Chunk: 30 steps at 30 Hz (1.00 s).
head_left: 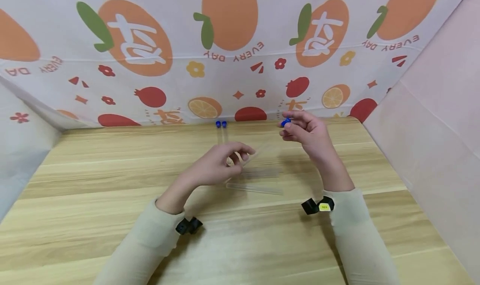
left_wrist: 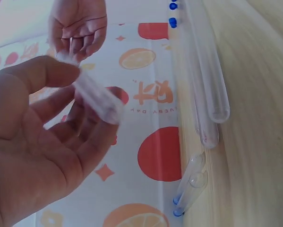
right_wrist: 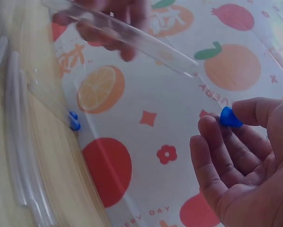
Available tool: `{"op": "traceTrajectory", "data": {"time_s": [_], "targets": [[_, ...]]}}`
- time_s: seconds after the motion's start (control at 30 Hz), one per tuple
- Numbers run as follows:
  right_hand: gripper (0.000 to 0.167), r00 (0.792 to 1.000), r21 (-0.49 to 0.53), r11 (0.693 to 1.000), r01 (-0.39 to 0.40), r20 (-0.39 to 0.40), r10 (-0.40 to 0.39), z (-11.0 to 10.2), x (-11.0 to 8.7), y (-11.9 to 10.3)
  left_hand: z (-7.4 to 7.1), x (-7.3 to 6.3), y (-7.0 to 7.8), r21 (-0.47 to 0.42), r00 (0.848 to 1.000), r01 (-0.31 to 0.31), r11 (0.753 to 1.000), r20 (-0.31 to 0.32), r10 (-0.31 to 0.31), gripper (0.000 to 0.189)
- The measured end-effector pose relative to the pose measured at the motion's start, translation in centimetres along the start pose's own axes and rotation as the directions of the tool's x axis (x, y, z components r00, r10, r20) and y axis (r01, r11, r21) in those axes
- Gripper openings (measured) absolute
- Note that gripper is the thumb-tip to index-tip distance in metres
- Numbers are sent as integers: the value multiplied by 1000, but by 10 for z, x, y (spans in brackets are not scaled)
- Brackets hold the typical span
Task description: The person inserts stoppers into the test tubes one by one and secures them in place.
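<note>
My left hand (head_left: 215,166) grips a clear test tube (right_wrist: 146,42) above the table; in the head view it slants up to the right. In the left wrist view, the tube (left_wrist: 96,97) lies between thumb and fingers. My right hand (head_left: 311,135) pinches a small blue cap (right_wrist: 231,117) between thumb and fingertip, apart from the tube's far end. Two capped tubes (head_left: 225,131) lie side by side at the table's back, partly hidden by my left hand. Uncapped clear tubes (head_left: 256,188) lie on the table below the held one.
The wooden table (head_left: 240,243) ends at the back against a fruit-printed cloth (head_left: 180,89). More blue caps (left_wrist: 173,22) sit near the back edge in the left wrist view. A pale wall (head_left: 431,110) stands on the right.
</note>
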State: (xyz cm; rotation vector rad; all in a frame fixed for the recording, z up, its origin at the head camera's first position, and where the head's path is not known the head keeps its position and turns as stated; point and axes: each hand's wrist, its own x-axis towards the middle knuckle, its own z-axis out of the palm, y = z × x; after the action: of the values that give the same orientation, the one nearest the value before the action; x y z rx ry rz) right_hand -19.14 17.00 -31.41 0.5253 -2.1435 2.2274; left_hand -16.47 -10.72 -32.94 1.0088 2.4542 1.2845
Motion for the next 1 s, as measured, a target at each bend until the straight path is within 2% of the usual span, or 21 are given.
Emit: {"op": "traceTrajectory", "data": {"time_s": [0.07,0.13,0.3,0.4,0.5,0.67,0.87,1.0], "targets": [[32,1000,4,1000,-13,0,13,3,-1,-1,-2,0,1,-72,998,33,997,-42,-36,37],[29,1000,14,1000,-20,-2,20,6,-1,-1,-3,-1,3,-169,994,72,983,-63,-84,38],[23,1000,16,1000,-2,9,2,13,-3,-1,-6,-2,8,-398,983,128,908,-67,-169,38],[22,1000,-9,1000,13,16,-13,15,-4,-1,-7,-2,11,-469,982,133,873,-54,-179,37],[23,1000,-22,1000,13,19,-13,18,-4,-2,-6,-2,12,-505,984,136,852,-33,-176,37],[23,1000,4,1000,5,9,-5,22,-6,-4,-4,-1,11,-505,987,134,853,-11,-161,38],[21,1000,39,999,5,-29,-3,25,-4,-2,-1,0,9,-470,989,137,872,12,-148,38],[18,999,19,1000,22,-32,-22,26,-4,1,1,1,9,-446,990,137,885,21,-142,37]]}}
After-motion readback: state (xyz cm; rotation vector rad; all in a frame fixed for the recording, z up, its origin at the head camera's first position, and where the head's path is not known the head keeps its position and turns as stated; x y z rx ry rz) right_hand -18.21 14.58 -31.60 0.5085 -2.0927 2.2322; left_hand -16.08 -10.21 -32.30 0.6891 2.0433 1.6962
